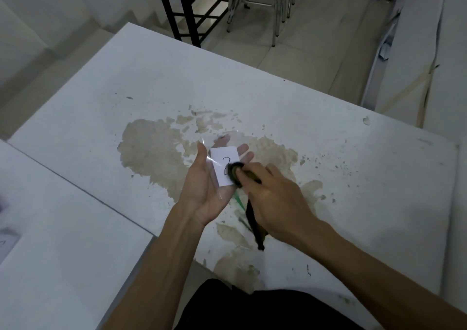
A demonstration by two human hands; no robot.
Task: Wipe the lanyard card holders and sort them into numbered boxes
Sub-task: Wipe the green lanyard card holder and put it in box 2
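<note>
A clear plastic card holder [222,160] with a white card marked "2" lies flat on my left hand [202,185], palm up, fingers straight, thumb at the holder's left edge. My right hand [275,198] grips a dark olive cloth [235,174] and presses its bunched end on the card's lower right. The cloth's tail [255,226] hangs down below my right hand. A green lanyard strap [238,200] hangs from the holder between my hands.
Both hands hover over a white table [353,178] with a large worn brown patch [151,150]. A second white table [63,228] adjoins at the left, with a paper [7,241] at its left edge. Metal chairs [262,3] and a black rack [192,8] stand beyond.
</note>
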